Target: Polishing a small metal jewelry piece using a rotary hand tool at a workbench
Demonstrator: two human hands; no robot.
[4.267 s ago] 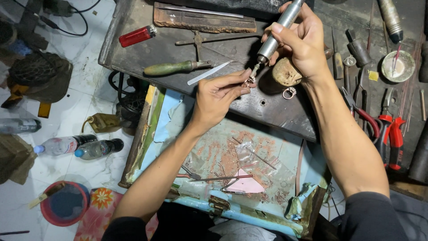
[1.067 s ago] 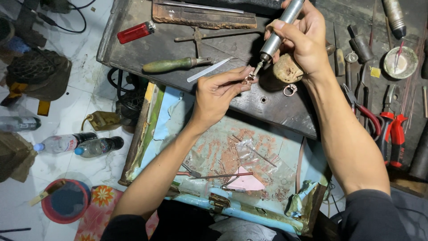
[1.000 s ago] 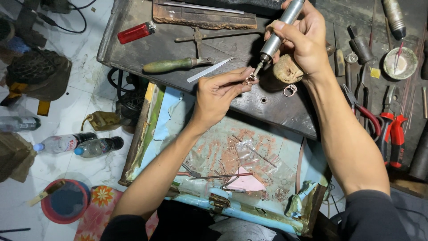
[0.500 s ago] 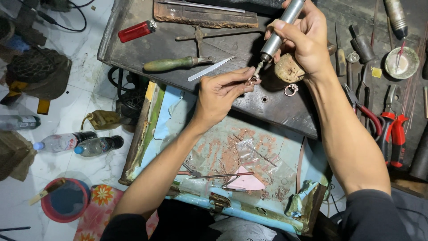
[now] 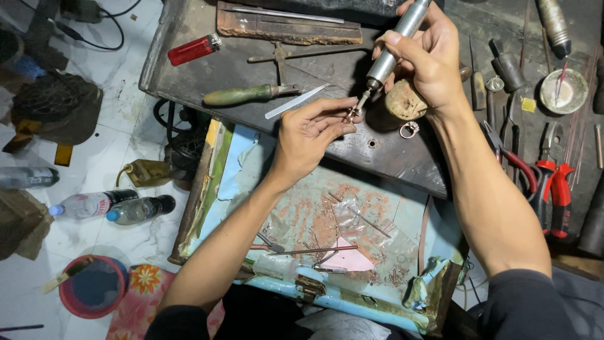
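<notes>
My left hand (image 5: 311,135) pinches a small metal ring (image 5: 350,115) between thumb and fingertips, over the dark workbench (image 5: 207,75). My right hand (image 5: 428,60) grips a silver rotary tool handpiece (image 5: 393,47) like a pen, its bit touching the ring. A second ring (image 5: 409,130) lies on the bench just below my right wrist, next to a rounded wooden peg (image 5: 402,101).
A red lighter (image 5: 192,49), a green-handled file (image 5: 248,95) and a flat metal strip (image 5: 296,101) lie on the bench. Red-handled pliers (image 5: 553,189) and a small dish (image 5: 564,91) sit at right. An open blue drawer (image 5: 327,233) holds scraps. Plastic bottles (image 5: 110,206) and a red bowl (image 5: 91,286) are on the floor.
Both hands keep their hold on the ring and the handpiece; the view has shifted only slightly.
</notes>
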